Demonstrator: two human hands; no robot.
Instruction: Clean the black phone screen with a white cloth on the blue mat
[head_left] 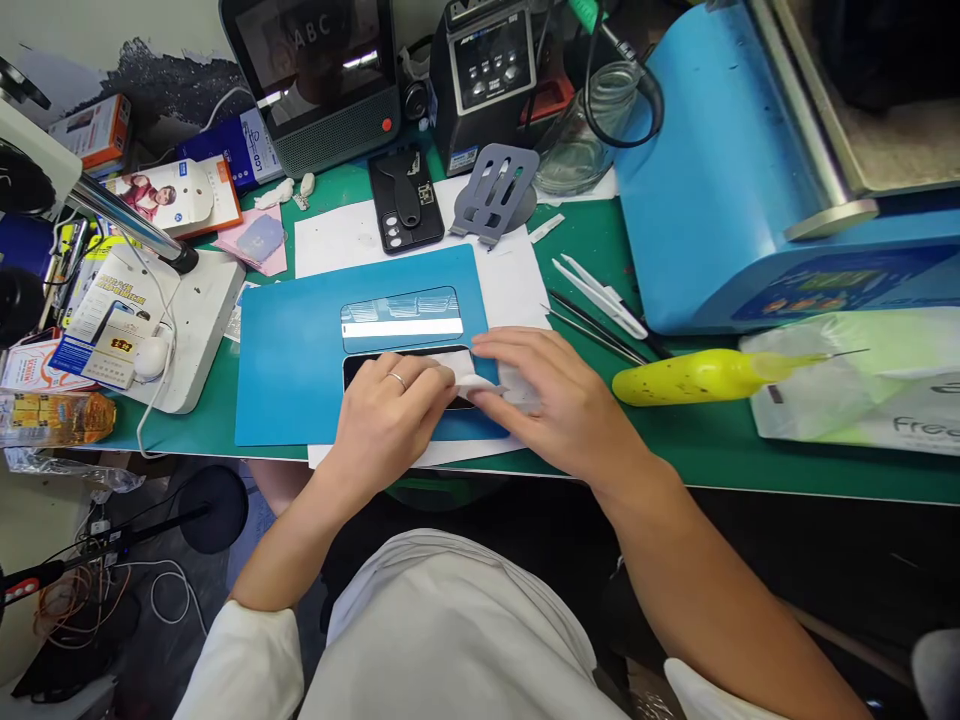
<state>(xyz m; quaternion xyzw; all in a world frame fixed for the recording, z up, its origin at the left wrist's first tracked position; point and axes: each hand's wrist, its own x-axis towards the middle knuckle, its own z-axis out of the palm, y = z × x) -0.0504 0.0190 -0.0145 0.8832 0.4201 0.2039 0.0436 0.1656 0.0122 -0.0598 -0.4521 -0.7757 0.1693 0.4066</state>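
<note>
A dark phone-sized screen [351,366] lies on a blue mat [289,350], mostly covered by my hands. Over it is a white tissue [480,384], partly bunched. My left hand [394,408] rests on the screen with its fingers curled, its fingertips pressing the tissue. My right hand [559,395] holds the tissue's right end between thumb and fingers. Just above the screen lies a clear, dark-edged glass panel [401,312] with a white strip along its lower side.
A black phone back [406,205] and a grey phone stand [495,195] sit behind the mat. To the right lie white tweezers [600,298], a yellow needle bottle [686,378], a wipes pack [862,385] and a large blue machine [712,170]. A lamp base [199,340] stands left.
</note>
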